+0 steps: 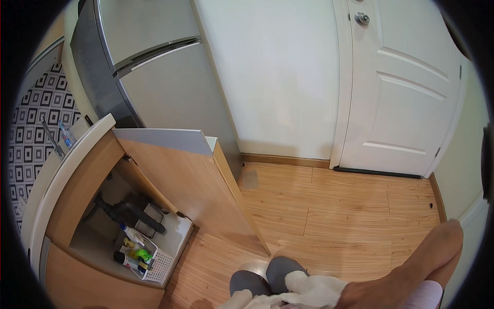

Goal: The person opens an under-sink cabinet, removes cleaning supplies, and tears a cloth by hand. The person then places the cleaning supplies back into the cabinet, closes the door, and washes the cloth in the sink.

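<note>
My right hand (361,293) is at the bottom edge, against a bunched cream cloth (318,289); its fingers are hidden, so its grip cannot be judged. The bent right forearm (420,257) rises toward the right wall. My left hand is out of view. Below the cloth, two dark grey slippers (285,268) rest on the floor. To the left a wooden cabinet door (189,181) stands swung out from a sink cabinet. Inside that cabinet is a white plastic basket (161,266) with several bottles, among them a green spray head (143,255) and a white bottle with a blue cap (132,233).
A dark drain pipe (142,216) runs behind the basket. Above is the countertop (58,185) with a faucet (52,137) and a plastic bottle (67,133). A steel refrigerator (166,85) stands beyond the cabinet door. A white door (401,96) is closed at the far right.
</note>
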A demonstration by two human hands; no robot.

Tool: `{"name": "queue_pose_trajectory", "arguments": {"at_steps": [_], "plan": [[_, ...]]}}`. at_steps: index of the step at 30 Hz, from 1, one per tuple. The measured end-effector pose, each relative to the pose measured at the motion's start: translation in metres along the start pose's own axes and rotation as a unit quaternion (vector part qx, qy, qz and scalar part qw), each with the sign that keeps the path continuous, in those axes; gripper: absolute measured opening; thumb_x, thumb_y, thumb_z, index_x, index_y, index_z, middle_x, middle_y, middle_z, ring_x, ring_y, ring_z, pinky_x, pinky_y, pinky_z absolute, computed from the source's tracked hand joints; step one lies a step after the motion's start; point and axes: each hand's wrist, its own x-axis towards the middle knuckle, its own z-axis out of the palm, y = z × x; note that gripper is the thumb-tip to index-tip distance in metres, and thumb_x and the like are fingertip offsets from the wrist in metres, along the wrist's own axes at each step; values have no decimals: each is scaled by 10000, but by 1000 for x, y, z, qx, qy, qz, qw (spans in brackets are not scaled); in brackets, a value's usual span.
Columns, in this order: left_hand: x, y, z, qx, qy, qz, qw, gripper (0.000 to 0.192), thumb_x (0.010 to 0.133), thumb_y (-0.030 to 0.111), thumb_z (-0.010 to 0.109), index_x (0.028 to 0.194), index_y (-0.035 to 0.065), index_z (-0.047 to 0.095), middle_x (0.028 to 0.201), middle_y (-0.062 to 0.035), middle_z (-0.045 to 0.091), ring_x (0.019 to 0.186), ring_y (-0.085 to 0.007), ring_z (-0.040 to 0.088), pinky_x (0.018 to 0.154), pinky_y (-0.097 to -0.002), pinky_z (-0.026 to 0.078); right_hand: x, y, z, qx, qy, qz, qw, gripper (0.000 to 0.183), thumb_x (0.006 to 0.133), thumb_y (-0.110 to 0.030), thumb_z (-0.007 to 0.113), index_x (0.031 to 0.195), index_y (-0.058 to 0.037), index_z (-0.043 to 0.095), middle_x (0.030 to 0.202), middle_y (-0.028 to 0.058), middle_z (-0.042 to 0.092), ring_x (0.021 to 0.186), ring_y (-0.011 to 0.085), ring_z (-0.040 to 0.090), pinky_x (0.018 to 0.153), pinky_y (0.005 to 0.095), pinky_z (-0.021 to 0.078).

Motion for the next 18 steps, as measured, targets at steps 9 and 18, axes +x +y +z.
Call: {"name": "queue_pose_trajectory", "arguments": {"at_steps": [9,18], "plan": [[14,-43,-23,54,177,-46,982,252,779,185,685,984,70,592,739,-31,579,655,-68,502,568,-252,421,-4,79,-36,62,173,94,979,162,794,-159,634,904,-50,584,860,75,538,799,175,527,656,292,423],[62,-47,-39,64,236,161,956,169,820,169,639,889,20,599,841,-19,548,770,-57,470,697,-210,376,29,91,-45,87,216,68,970,264,825,-290,627,902,-68,508,747,10,492,710,90,448,579,281,374]]}}
